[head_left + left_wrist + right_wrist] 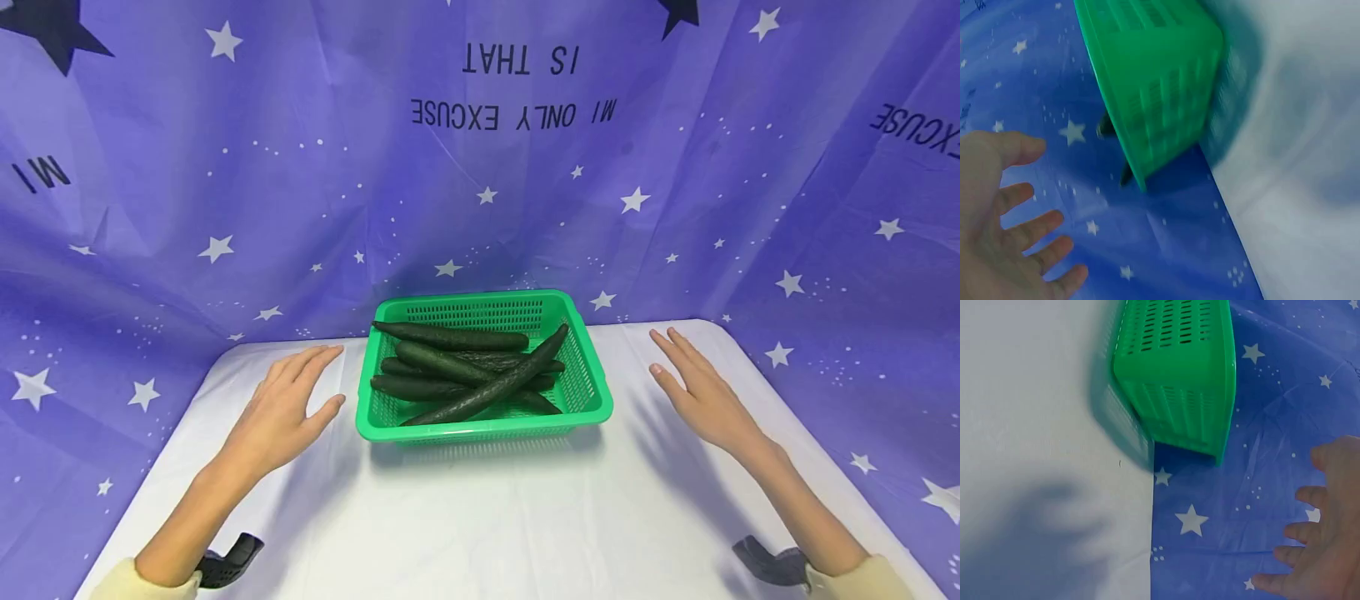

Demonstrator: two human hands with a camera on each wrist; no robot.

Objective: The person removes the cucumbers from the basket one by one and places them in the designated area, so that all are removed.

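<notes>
A green plastic basket (480,432) with slotted walls sits at the far middle of the white table. Several dark green cucumbers (450,337) lie heaped inside it, one slanting across the top of the others. My left hand (281,408) hovers left of the basket, fingers extended and thumb apart, holding nothing. To the basket's right, my right hand (705,400) is likewise spread and holds nothing. Both wrist views show a gap between the fingers and the basket's side wall (1166,106). Two cucumber ends (1107,127) poke past the rim in the left wrist view.
A purple-blue curtain (480,225) with white stars and black lettering hangs behind and beside the table (480,517). The basket stands near the table's back edge, close to the curtain. Black curved devices (231,561) are worn at both wrists, by the pale sleeves (142,583).
</notes>
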